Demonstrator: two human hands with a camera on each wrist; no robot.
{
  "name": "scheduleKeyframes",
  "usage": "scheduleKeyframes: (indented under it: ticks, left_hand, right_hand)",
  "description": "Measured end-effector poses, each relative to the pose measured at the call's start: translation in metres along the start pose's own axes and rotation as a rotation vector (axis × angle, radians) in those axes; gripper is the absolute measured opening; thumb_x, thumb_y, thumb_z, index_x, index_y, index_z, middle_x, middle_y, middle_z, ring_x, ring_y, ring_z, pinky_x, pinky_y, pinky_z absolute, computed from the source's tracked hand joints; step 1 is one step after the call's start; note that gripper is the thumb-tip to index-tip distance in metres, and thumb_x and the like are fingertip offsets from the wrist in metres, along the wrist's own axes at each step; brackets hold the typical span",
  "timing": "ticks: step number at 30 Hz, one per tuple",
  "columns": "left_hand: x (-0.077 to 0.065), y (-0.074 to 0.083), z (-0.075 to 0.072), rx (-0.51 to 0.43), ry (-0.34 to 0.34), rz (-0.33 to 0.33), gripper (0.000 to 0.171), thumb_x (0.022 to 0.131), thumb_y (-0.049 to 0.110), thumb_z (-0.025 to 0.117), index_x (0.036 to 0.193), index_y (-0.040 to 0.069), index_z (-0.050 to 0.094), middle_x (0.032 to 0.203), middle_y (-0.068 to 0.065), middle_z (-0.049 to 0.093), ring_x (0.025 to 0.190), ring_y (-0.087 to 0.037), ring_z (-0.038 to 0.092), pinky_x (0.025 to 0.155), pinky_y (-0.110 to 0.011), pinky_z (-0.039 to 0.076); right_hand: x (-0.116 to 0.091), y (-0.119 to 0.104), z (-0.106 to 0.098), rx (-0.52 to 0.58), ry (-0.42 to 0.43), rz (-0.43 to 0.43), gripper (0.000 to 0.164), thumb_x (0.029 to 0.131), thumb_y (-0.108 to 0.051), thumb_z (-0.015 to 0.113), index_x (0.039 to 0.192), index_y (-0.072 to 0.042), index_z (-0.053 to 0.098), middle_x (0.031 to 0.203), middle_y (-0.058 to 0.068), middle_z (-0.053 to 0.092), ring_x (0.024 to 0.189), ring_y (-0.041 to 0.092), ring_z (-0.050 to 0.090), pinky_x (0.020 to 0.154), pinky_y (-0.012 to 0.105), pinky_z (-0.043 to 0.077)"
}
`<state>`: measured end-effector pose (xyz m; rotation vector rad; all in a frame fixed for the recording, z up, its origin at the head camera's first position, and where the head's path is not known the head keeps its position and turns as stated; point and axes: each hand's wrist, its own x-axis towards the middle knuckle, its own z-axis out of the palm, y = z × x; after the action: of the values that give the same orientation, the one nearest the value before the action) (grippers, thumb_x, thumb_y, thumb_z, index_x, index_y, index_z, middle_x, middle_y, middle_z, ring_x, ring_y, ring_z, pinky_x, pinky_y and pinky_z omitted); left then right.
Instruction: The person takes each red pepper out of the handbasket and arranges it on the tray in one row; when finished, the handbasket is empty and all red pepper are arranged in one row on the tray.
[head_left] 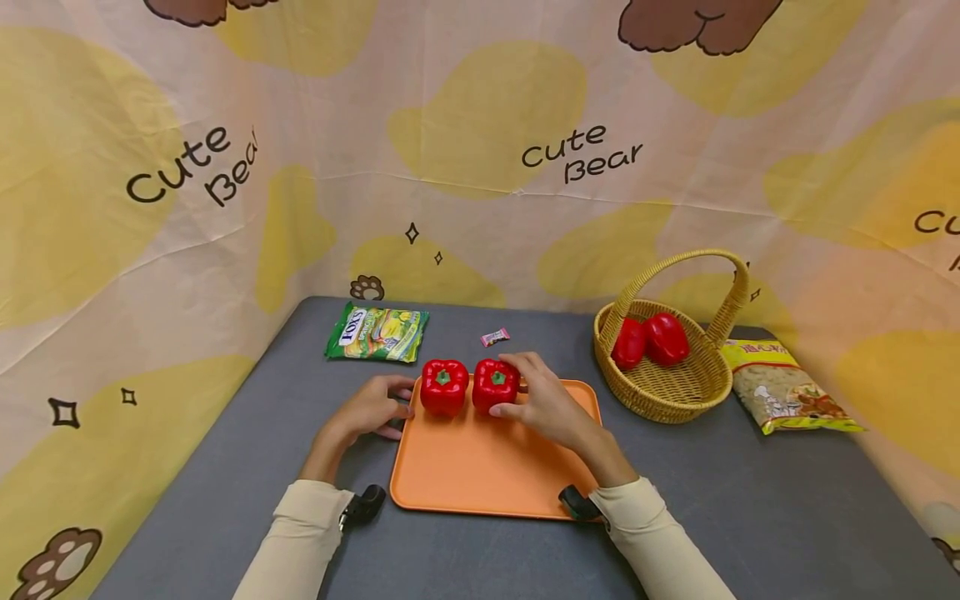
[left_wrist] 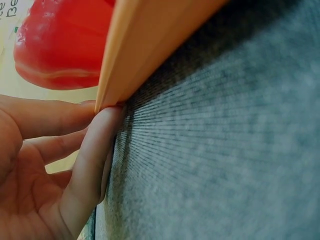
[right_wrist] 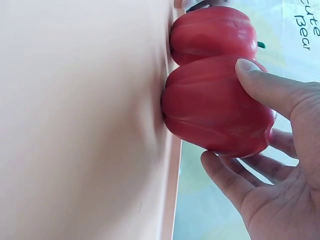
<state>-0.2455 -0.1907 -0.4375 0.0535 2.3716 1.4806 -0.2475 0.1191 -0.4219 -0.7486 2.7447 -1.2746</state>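
Observation:
Two red bell peppers stand upright, side by side, near the back edge of an orange tray (head_left: 487, 467). My right hand (head_left: 551, 407) holds the right bell pepper (head_left: 495, 392), with the thumb on its near side and the fingers round the far side; the right wrist view shows this grip on the pepper (right_wrist: 215, 107) closely. Just left of it, the other bell pepper (head_left: 443, 390) is untouched. At the tray's left edge, my left hand (head_left: 371, 408) pinches the rim; in the left wrist view, thumb and fingertips meet at the tray's edge (left_wrist: 117, 75).
A wicker basket (head_left: 663, 396) with a tall handle holds two more red bell peppers (head_left: 666, 339) at the right. Beside it lies a yellow-topped food bag (head_left: 787, 387). Behind the tray are a small pink wrapped candy (head_left: 495, 337) and a green FOX'S bag (head_left: 378, 333).

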Motion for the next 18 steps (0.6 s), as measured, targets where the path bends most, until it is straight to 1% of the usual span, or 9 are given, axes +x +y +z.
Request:
scheduleKeyframes:
  ticks: [5, 10, 15, 18]
  left_hand:
    - [0.0012, -0.0009, 0.0, -0.004, 0.004, -0.002, 0.056, 0.096, 0.004, 0.064, 0.15, -0.005, 0.051, 0.136, -0.023, 0.061, 0.099, -0.025, 0.071, 0.07, -0.04, 0.067]
    - [0.0021, -0.0021, 0.0002, -0.013, 0.016, -0.01, 0.056, 0.096, 0.003, 0.065, 0.15, -0.003, 0.053, 0.136, -0.022, 0.061, 0.099, -0.025, 0.071, 0.07, -0.04, 0.067]
    - [0.0004, -0.0013, -0.0004, -0.009, 0.006, -0.005, 0.058, 0.096, 0.004, 0.066, 0.151, -0.004, 0.051, 0.137, -0.024, 0.059, 0.102, -0.027, 0.071, 0.071, -0.041, 0.067]
    - [0.0001, -0.0014, -0.0004, -0.008, 0.002, 0.003, 0.058, 0.096, 0.004, 0.066, 0.151, -0.004, 0.051, 0.138, -0.024, 0.059, 0.102, -0.026, 0.071, 0.071, -0.041, 0.067]
  right_hand:
    - [-0.0001, -0.0004, 0.0007, 0.002, -0.003, -0.002, 0.08, 0.087, -0.024, 0.089, 0.155, -0.008, 0.049, 0.145, 0.014, 0.05, 0.125, 0.031, 0.059, 0.105, 0.047, 0.059]
    - [-0.0003, -0.0002, 0.0016, -0.003, -0.01, -0.008, 0.081, 0.087, -0.024, 0.089, 0.155, -0.011, 0.049, 0.145, 0.013, 0.049, 0.124, 0.031, 0.06, 0.105, 0.048, 0.059]
    - [-0.0006, -0.0001, 0.0018, -0.005, -0.016, -0.011, 0.081, 0.087, -0.025, 0.089, 0.156, -0.014, 0.048, 0.146, 0.012, 0.049, 0.12, 0.031, 0.061, 0.104, 0.048, 0.059]
    - [-0.0004, 0.0009, 0.0017, -0.005, -0.017, -0.015, 0.081, 0.088, -0.025, 0.089, 0.156, -0.015, 0.048, 0.146, 0.012, 0.049, 0.12, 0.03, 0.062, 0.103, 0.047, 0.059]
